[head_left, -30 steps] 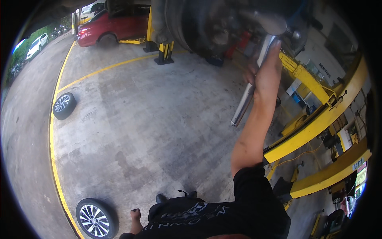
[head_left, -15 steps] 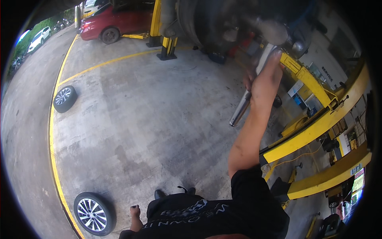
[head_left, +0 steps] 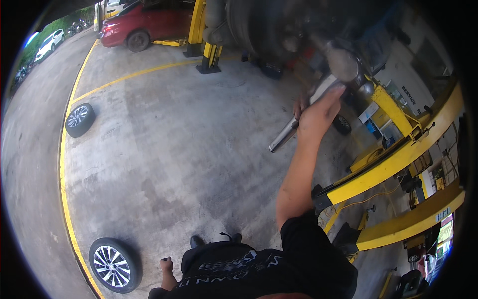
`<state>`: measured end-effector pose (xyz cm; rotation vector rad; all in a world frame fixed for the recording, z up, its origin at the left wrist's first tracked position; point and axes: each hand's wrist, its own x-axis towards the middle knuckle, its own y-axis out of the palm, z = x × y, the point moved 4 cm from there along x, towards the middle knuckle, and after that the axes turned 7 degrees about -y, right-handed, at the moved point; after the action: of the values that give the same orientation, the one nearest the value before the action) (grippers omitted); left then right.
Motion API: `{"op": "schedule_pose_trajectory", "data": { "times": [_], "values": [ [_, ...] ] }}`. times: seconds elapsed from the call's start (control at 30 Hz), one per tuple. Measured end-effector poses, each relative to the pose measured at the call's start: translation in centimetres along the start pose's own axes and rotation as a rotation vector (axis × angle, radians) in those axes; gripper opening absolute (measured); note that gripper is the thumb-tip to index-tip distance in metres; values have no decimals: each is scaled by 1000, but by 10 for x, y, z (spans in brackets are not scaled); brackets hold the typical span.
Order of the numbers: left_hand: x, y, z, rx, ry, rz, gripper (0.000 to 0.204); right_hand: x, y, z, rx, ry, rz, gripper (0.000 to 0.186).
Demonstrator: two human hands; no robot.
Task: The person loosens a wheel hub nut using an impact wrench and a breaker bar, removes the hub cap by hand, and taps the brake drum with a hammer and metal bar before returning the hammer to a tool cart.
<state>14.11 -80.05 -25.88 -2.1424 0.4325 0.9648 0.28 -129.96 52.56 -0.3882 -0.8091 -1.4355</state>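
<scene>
My right hand [head_left: 321, 110] is raised at the upper right, its fingers wrapped round a long silver wrench [head_left: 285, 134]. The wrench slants from lower left up to the underside of a raised car. Its upper end meets the blurred, dark hub and suspension parts [head_left: 343, 62], so the exact contact cannot be seen. Low at the left, beside my body, my left hand [head_left: 168, 271] hangs closed. A small dark thing shows at its fingers, too small to name.
A tyre on a silver alloy wheel [head_left: 130, 266] lies at the lower left, and another loose wheel [head_left: 88, 119] farther off. Yellow lift arms and posts [head_left: 388, 164] stand close on the right. A red car [head_left: 159, 25] is at the back, beside a yellow lift post [head_left: 211, 57].
My right hand and the wrench have swung left and slightly down, the wrench now lying at a flatter slant. My left hand has barely shifted.
</scene>
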Motion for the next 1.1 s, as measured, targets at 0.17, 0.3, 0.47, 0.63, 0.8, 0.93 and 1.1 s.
{"op": "schedule_pose_trajectory", "data": {
  "times": [0.17, 0.3, 0.47, 0.63, 0.8, 0.93, 1.1],
  "values": [
    [-6, 4, -13, 35, -47, 109, 35, 5, 2, -6, 20, 74, -60, 58],
    [-3, -4, -6, 16, 18, -14, 33, 4, 1, -15, 178, -10, 49, 57],
    [-9, -8, -17, -18, 1, 47, 32, 6, 5, -12, 192, -2, -3, 58],
    [-7, -15, 2, 16, 37, -44, 33, 21, 2, -8, 248, 170, 20, 59],
    [-21, -12, -12, 24, 57, -32, 33, 38, -5, -9, 282, 222, 27, 59],
    [-28, -10, -15, 65, 33, 16, 33, 43, -6, -9, 317, 190, 53, 64],
    [-24, -1, -16, 107, 74, -15, 33, 42, -7, -10, 316, 203, 105, 58]
  ]
}}
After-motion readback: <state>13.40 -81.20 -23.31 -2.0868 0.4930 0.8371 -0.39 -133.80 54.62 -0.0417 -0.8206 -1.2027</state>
